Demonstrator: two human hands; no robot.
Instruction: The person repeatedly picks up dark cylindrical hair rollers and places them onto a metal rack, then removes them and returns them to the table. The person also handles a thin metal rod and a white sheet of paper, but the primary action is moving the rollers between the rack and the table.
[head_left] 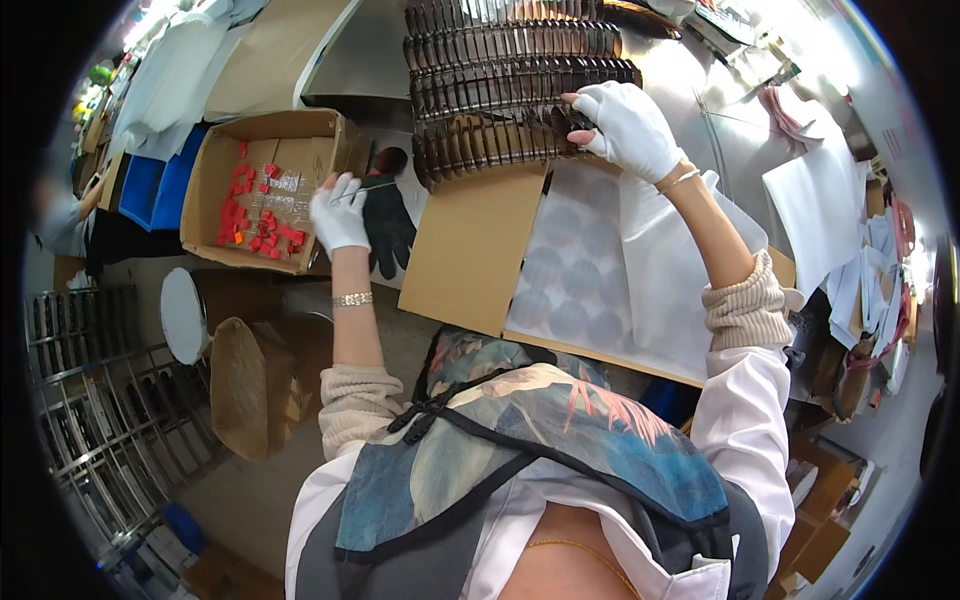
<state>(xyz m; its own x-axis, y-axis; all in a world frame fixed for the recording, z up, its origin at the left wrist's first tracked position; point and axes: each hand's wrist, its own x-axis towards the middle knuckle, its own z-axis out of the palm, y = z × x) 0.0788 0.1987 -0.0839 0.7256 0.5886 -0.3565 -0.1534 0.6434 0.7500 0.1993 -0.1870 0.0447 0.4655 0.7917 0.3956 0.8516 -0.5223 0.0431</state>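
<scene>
My right hand, in a white glove with bare fingertips, is at the right end of the nearest row of dark brown, see-through plastic pieces. Thumb and forefinger close round a dark piece there; its exact kind does not show. Several such rows stand close together on the metal table. My left hand, gloved the same way, is by the right wall of a cardboard box with small red pieces scattered inside. Its fingers are curled together; whatever they may hold is too small to make out.
A black glove lies right of my left hand. Before me is an open carton with a clear-domed tray and white sheeting. Blue bins stand left, near another person's arm. Metal racks are lower left.
</scene>
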